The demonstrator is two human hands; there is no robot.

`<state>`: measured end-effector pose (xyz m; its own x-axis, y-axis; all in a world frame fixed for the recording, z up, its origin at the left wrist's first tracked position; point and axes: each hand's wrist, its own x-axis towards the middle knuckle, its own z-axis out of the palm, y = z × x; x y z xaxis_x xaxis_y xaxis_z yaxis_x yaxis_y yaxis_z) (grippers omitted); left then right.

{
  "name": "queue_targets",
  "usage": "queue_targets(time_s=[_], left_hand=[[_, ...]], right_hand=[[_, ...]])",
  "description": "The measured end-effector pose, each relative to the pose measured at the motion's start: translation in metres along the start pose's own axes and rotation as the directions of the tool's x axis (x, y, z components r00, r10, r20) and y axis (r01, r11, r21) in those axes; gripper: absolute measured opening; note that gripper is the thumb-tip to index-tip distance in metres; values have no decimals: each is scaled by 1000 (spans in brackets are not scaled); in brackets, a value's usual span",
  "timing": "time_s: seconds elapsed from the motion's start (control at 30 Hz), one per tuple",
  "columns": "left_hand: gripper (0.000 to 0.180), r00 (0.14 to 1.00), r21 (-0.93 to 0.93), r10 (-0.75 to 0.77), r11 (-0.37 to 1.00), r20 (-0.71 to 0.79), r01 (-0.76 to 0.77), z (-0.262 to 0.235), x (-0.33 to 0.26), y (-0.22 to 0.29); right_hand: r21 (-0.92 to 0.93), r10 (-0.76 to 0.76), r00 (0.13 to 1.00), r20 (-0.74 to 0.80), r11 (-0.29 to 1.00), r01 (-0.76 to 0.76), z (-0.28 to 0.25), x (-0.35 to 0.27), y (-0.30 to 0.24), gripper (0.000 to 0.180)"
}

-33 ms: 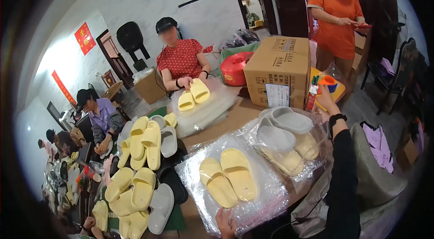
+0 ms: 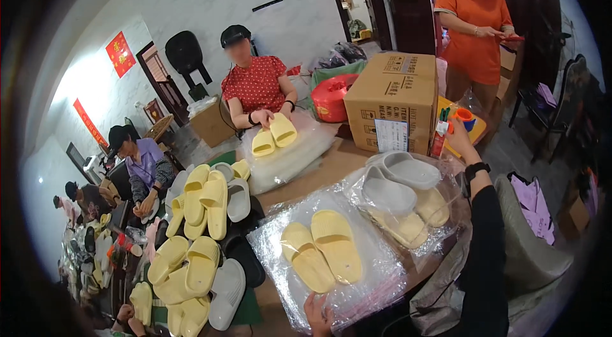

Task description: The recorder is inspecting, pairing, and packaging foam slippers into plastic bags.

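Observation:
A pair of pale yellow slippers [image 2: 339,249] lies side by side on a stack of clear plastic bags [image 2: 382,279] before me. At the stack's near edge, below the slipper heels, my left hand [image 2: 319,316] rests with its fingers stretched out on the plastic, holding nothing. My right hand [image 2: 461,138] reaches far right beside the cardboard box [image 2: 390,98]. Its fingers are bent near a small red-and-white item [image 2: 438,140] with green-handled tools and an orange-and-blue tape roll [image 2: 465,119]. What its fingers grip is partly hidden.
Bagged grey slippers [image 2: 408,168] lie between the stack and the box. Yellow and grey slippers [image 2: 204,260] are piled on the left. Across the table a person in red [image 2: 258,85] holds yellow slippers over plastic bags. A person in orange [image 2: 472,31] stands behind the box.
My hands and the slippers have hardly moved. The seated person's hand has shifted slightly on the yellow slippers.

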<state>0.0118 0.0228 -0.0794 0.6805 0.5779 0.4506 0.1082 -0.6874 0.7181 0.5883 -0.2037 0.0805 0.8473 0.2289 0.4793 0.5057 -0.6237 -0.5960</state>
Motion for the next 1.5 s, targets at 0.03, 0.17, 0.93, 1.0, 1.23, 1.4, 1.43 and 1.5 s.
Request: queue_targets(time_s=[0.03,0.17,0.93,1.0,1.23,1.4,1.43,1.5], left_hand=[[40,999,-56,-45,997,-25,43,1,-2,-1],[45,797,-686,-596,539,99,489,3,6,22],[48,951,-597,-285,744,121,299,-36,35,89],[48,936,-681,-315,651,159,335,-37,34,89],[39,801,-718,-495,416,336,558,-49,35,131],[35,909,-372,-302,839,287,396,-45,20,97],[29,916,-508,-291,764,277,397,-45,27,109],[52,873,-538,-39,774,487,335,-29,7,46]], right_hand=[[72,-49,998,-32,996,51,-8,-4,-20,51],[429,-143,990,1,894,128,-42,-57,-121,32],[114,-599,-176,781,415,-903,17,-391,-237,51],[42,-538,-84,839,218,-975,28,-405,-237,52],[61,-585,280,761,-365,-929,56,-409,-244,44],[357,-318,384,867,-140,-923,66,-407,-254,44],[-3,-158,50,986,-318,-948,75,-395,-253,40],[503,-153,491,858,47,-863,75,-404,-244,38]])
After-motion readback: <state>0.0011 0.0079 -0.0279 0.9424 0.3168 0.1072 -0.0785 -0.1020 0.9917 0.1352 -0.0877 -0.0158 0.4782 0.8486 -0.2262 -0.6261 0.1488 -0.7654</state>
